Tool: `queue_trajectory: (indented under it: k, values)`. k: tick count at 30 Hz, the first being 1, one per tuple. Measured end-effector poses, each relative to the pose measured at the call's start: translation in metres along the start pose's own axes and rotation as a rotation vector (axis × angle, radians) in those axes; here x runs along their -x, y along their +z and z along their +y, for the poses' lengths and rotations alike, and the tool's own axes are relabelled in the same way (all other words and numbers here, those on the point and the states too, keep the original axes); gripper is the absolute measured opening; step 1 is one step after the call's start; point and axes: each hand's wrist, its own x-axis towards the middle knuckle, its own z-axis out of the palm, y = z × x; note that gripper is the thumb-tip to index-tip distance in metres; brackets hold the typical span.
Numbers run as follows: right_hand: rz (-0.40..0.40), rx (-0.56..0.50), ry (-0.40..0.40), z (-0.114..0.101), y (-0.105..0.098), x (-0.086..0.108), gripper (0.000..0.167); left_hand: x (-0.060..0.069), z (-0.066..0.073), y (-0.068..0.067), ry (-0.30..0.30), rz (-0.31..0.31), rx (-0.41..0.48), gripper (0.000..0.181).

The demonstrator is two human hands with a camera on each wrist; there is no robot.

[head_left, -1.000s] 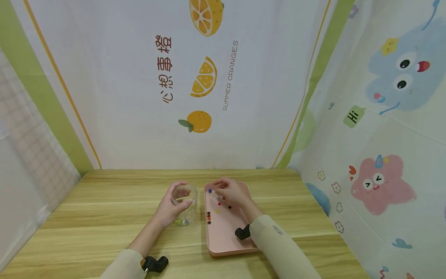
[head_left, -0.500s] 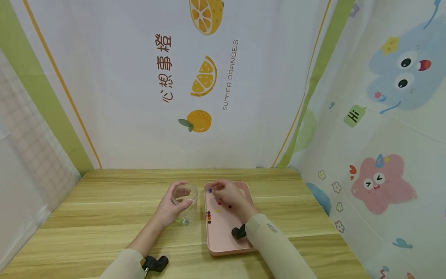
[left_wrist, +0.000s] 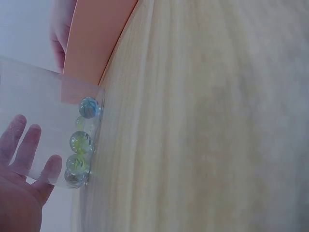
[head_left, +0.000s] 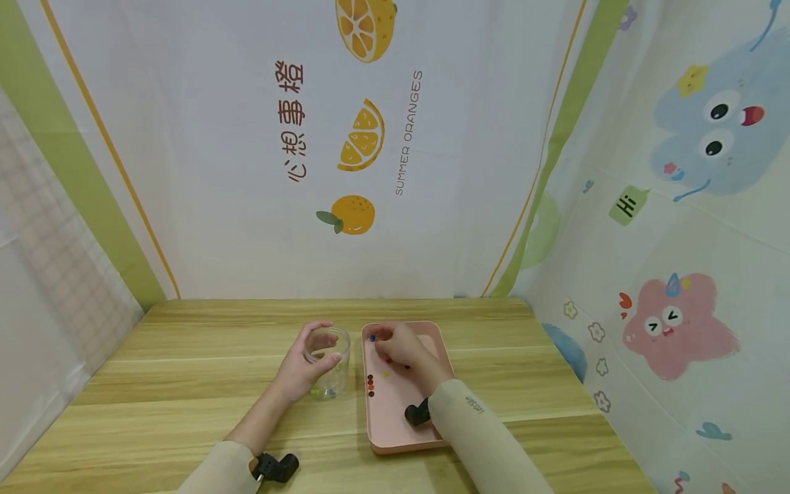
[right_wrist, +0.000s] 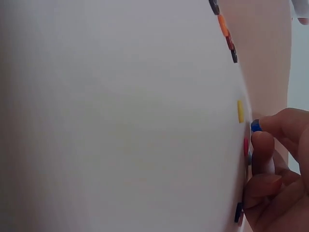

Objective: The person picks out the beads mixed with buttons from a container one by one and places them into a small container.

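Observation:
My left hand [head_left: 300, 370] grips a clear plastic jar [head_left: 336, 377] around its upper part, thumb on the near side. Several glass marbles [left_wrist: 80, 142] with yellow-green and blue swirls lie at its bottom. Over the pink tray [head_left: 401, 429], my right hand [head_left: 404, 346] has its fingers curled at the far left corner. In the right wrist view its index finger and thumb pinch a small blue disc [right_wrist: 256, 125]. Close by lie a yellow disc [right_wrist: 240, 111] and a red disc [right_wrist: 245, 146]. The curled fingers partly cover other small pieces.
Several dark and orange-red discs [head_left: 370, 385] form a row along the tray's left edge. The tray and jar stand side by side on a wooden table [head_left: 185, 384]. Printed cloths [head_left: 432, 240] hang behind and on the right. Black camera mounts [head_left: 278, 468] sit at both wrists.
My right hand has shifted slightly left and nearer, its fingers curling more at the blue disc in the tray corner. The left hand and jar have stayed in place.

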Motion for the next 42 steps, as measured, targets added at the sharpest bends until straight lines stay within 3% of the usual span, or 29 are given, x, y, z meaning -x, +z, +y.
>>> queue_trajectory:
  k: [25,42]
  values:
    - [0.014,-0.029,-0.022,0.0047,0.0042,-0.0021,0.032,0.0009,-0.0032,-0.0004,0.026,-0.001,0.017,0.064]
    - [0.022,-0.019,-0.054,0.0080,0.0031,-0.0018,0.019,0.0008,-0.0026,-0.0004,0.033,-0.010,-0.005,0.066]
